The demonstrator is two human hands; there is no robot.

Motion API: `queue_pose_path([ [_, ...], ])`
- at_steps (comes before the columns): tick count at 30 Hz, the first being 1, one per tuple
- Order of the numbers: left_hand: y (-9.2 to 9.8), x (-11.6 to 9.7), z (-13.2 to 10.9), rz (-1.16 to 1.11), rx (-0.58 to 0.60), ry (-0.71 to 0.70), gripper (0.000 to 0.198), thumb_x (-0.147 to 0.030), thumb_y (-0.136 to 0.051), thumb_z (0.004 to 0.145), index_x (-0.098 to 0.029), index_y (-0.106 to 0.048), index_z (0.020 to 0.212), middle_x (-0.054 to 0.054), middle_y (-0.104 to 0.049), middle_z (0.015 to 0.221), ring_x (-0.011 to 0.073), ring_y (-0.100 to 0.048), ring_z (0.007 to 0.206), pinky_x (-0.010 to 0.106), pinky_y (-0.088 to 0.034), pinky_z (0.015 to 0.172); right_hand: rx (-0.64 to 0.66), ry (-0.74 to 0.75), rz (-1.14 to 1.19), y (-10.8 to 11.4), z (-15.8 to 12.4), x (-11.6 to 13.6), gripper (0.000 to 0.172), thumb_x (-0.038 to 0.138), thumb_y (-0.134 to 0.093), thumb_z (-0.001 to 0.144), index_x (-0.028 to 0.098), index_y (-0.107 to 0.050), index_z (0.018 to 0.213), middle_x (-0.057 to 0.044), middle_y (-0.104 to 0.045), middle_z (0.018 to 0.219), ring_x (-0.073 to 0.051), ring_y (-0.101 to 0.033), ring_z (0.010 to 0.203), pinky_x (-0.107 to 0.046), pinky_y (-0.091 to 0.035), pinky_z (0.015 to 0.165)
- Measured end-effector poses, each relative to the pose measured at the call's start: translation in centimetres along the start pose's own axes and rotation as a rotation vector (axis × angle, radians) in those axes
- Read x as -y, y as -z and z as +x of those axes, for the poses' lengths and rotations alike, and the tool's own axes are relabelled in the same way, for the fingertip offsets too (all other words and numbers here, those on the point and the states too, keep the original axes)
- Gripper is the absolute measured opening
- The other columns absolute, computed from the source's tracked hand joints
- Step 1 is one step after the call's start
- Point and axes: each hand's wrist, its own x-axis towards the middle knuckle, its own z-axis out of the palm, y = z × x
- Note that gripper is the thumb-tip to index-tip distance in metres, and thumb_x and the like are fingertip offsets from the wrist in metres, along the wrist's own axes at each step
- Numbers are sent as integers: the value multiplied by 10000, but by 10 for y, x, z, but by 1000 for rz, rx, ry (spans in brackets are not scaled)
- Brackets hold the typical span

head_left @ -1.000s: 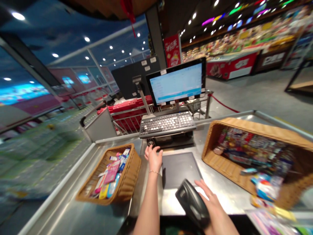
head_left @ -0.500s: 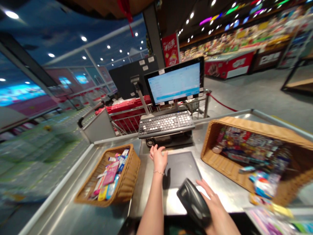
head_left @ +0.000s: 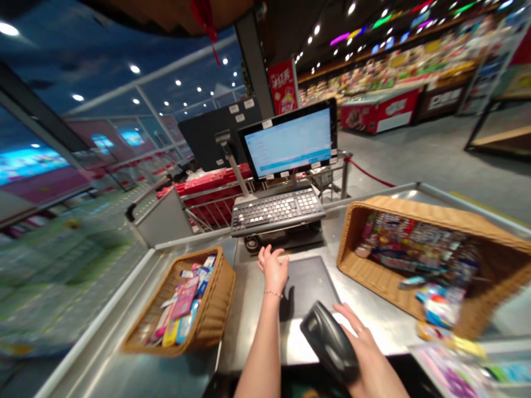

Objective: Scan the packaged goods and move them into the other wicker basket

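My left hand [head_left: 272, 266] reaches forward over the steel checkout counter [head_left: 257, 309], fingers spread, at the near left corner of a dark flat scanner plate [head_left: 309, 284], just below the keyboard [head_left: 277, 210]. A thin bracelet circles that wrist. My right hand [head_left: 365, 354] holds a black handheld barcode scanner [head_left: 329, 341] low at the near edge, thumb side hidden behind it, other fingers stretched along its side. A lit monitor [head_left: 290, 141] stands behind the keyboard.
A small wicker basket [head_left: 215, 315] with several packets sits at the left. A larger tilted wicker basket [head_left: 373, 271] of colourful packets lies at the right, some spilling near its mouth. Red shopping baskets [head_left: 207, 185] and a metal rail stand behind. Shop aisles lie beyond.
My left hand has shifted right toward the scanner plate's corner. The right hand with the scanner has stayed in place. The view has turned slightly right.
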Motion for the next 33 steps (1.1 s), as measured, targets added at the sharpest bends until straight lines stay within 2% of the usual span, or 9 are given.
queue_pose_path([
  [5, -4, -5, -2, -14, 15, -17, 248, -269, -596, 785, -273, -696, 1012, 73, -476, 1416, 270, -266, 1391, 500, -255, 1120, -37, -23, 41, -1, -1, -1, 337, 288, -570, 727, 212, -705, 1027, -143, -487, 1450, -369, -352, 1388, -546, -397, 1064],
  [11, -8, -10, -4, -37, 41, -37, 251, -263, -602, 777, -254, -696, 1010, 84, -474, 1414, 265, -255, 1394, 498, -235, 1128, -15, -21, -12, -3, -2, -8, 449, 234, -558, 699, 227, -659, 1137, -130, -447, 1479, -348, -301, 1415, -551, -356, 1090],
  [15, -10, -13, -5, -42, 48, -53, 251, -269, -592, 785, -250, -695, 1013, 90, -471, 1415, 263, -250, 1395, 496, -231, 1130, 10, 7, -85, -7, -2, -13, 511, 200, -527, 690, 188, -623, 1192, -174, -415, 1489, -357, -261, 1428, -591, -353, 1076],
  [18, -11, -16, -6, -42, 61, -75, 260, -275, -592, 786, -246, -694, 1023, 92, -464, 1422, 266, -249, 1395, 481, -233, 1132, 4, 26, -122, -7, -2, -15, 508, 216, -506, 693, 159, -620, 1185, -205, -413, 1478, -375, -272, 1420, -633, -358, 1053],
  [22, -14, -20, -8, -44, 62, -96, 260, -283, -583, 793, -245, -693, 1026, 92, -468, 1418, 267, -250, 1394, 481, -244, 1125, 0, 11, -128, -5, -3, -15, 483, 206, -513, 680, 177, -640, 1145, -183, -411, 1486, -360, -266, 1426, -614, -366, 1057],
  [27, -16, -22, -9, -48, 78, -105, 267, -280, -586, 791, -244, -689, 1035, 93, -460, 1420, 261, -237, 1401, 480, -234, 1128, -21, 7, -129, -3, -4, -15, 543, 194, -551, 672, 185, -627, 1209, -178, -452, 1463, -379, -306, 1408, -602, -382, 1048],
  [33, -17, -27, -10, -53, 80, -117, 263, -281, -584, 790, -240, -690, 1027, 97, -470, 1413, 268, -256, 1392, 481, -230, 1132, -117, -44, 2, 2, -4, -10, 381, 226, -619, 692, 232, -711, 1061, -133, -523, 1422, -363, -379, 1376, -530, -430, 1037],
])
